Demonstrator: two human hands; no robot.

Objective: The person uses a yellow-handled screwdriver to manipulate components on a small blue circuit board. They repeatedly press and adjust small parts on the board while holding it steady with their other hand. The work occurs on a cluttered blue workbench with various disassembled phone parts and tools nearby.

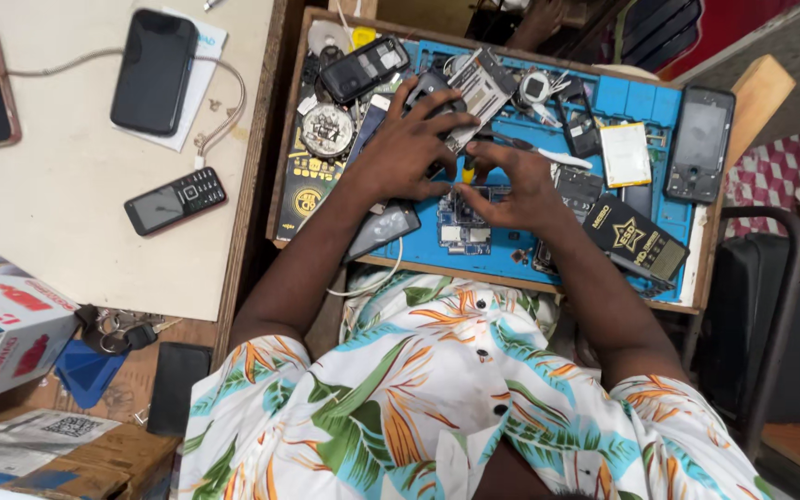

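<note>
A phone repair workshop was shown: a blue repair mat [645, 102] at the upper centre of the frame was crowded with opened handsets [699, 143], a bare circuit board [463, 222] and loose parts, while whole phones [153, 69] were laid at upper left.

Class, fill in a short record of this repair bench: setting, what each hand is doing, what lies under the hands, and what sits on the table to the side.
Setting: blue work mat in a wooden tray, strewn with phone parts
Left hand: spread over the parts, fingers bent
Right hand: fingertips pressed down beside a small yellow-handled tool
Under hands: bare blue circuit board
Right of mat: opened phone shell
Side table: black smartphone, keypad phone
</note>
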